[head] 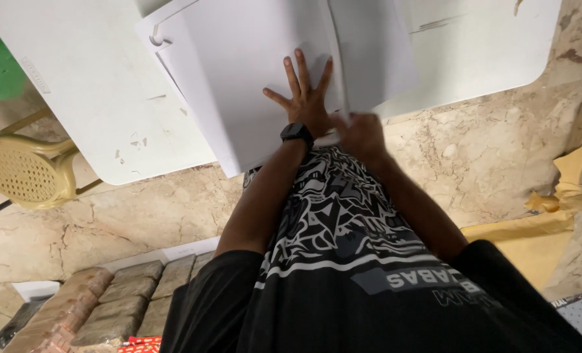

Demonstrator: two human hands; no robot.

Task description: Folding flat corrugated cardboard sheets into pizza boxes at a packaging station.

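Left hand: our left hand (306, 98) lies flat, fingers spread, pressing the white paper (251, 72).
Right hand: our right hand (359, 134) pinches a folded sheet edge (369, 52) just beside it.
Progress: we judge one fold made, creasing unfinished.

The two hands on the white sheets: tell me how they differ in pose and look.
The left hand lies flat, fingers spread, palm down on the large white sheet; the right hand is curled and blurred at the sheets' near edge, apparently pinching it. The left wrist bears a black watch; the right wrist is bare. Both touch the paper on the white table.
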